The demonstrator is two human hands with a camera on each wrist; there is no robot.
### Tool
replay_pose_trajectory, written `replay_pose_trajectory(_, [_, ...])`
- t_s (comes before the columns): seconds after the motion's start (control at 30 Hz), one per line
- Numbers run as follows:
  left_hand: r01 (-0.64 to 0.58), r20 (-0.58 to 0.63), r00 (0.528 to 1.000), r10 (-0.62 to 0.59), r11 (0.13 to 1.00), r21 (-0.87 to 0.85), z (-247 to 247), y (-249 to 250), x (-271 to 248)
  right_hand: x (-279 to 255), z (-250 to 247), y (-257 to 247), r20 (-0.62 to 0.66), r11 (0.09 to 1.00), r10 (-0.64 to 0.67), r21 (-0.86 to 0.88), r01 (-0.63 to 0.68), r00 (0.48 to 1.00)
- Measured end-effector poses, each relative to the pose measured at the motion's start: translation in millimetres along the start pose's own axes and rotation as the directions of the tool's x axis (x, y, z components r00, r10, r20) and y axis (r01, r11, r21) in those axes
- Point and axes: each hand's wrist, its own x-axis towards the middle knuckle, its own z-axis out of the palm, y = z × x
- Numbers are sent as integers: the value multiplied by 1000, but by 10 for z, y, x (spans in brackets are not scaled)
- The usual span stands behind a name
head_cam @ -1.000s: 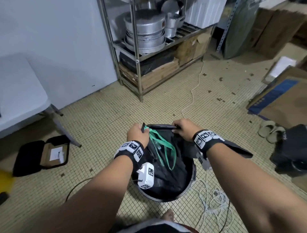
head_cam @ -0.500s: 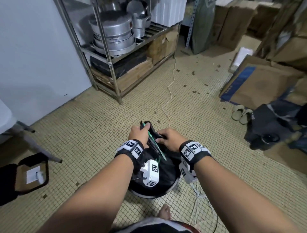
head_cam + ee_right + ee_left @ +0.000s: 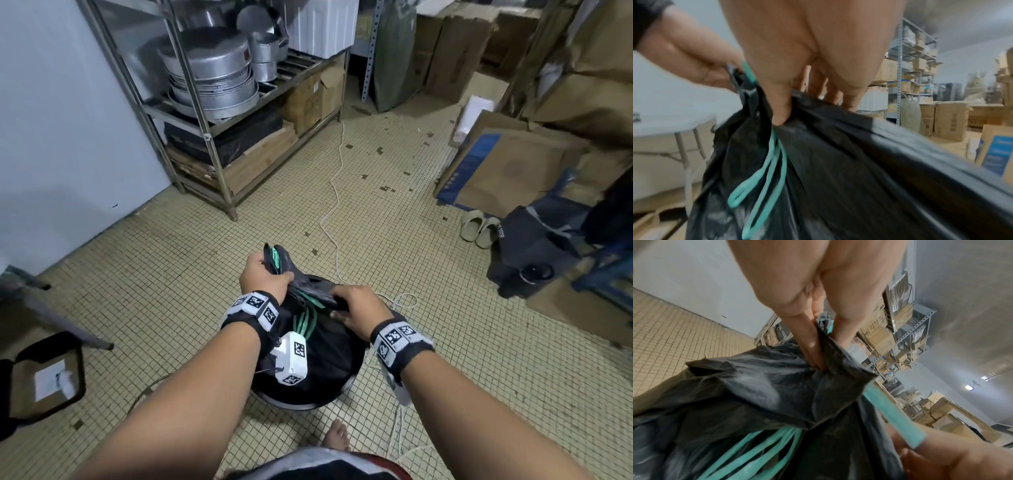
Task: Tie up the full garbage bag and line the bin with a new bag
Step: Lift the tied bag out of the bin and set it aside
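A black garbage bag (image 3: 318,356) fills a round bin (image 3: 346,390) on the tiled floor in front of me. Green drawstring loops (image 3: 305,323) hang down its front. My left hand (image 3: 263,274) grips the gathered top of the bag (image 3: 760,379) together with the green drawstring (image 3: 894,408), lifted a little above the bin. My right hand (image 3: 356,308) pinches the bag's black rim (image 3: 859,129) just to the right, thumb in front and fingers behind. The green loops (image 3: 764,170) dangle below the right thumb.
A steel rack (image 3: 212,113) with metal pans stands at the back left. A white cord (image 3: 334,192) runs across the floor and coils by the bin. Cardboard boxes (image 3: 507,171), slippers (image 3: 479,228) and a dark bag (image 3: 541,253) lie right. An open black case (image 3: 44,380) lies left; my bare foot (image 3: 337,440) shows below.
Both hands have drawn together, bunching the bag's open mouth into a gathered neck. The left hand has risen with the bunched top, and my head has turned right.
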Motion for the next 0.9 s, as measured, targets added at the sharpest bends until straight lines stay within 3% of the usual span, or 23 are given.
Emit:
replay_pose_trajectory(0.1, [9,23,1000,-8,999,-31,64,-28,-56,-25,62,30,-55,997,-75,-25,74,996])
replay_pose_trajectory(0.23, [38,115,993,-39,999,15,215,26,-117,15,81,20,-15,991,-134,-33,133,991])
replay_pose_trajectory(0.37, [-21,77,997,16,998,63,266,-3,-73,-4,57,61,-3,990,-141,25,141,990])
replay_pose_trajectory(0.47, [-93,109,991,80,988,120,205,-60,-10,-42,12,147,50,972,-200,-115,205,978])
replay_pose_trajectory(0.63, [-184,236,963,131,959,216,33,-51,55,5,-310,383,180,875,-137,-440,205,974])
replay_pose_trajectory(0.8, [-272,351,920,174,929,252,-34,-96,35,359,-663,423,159,883,-59,-452,126,985])
replay_pose_trajectory(0.9, [-279,388,907,162,921,270,-5,-39,-19,616,-740,309,170,890,-78,-432,145,982])
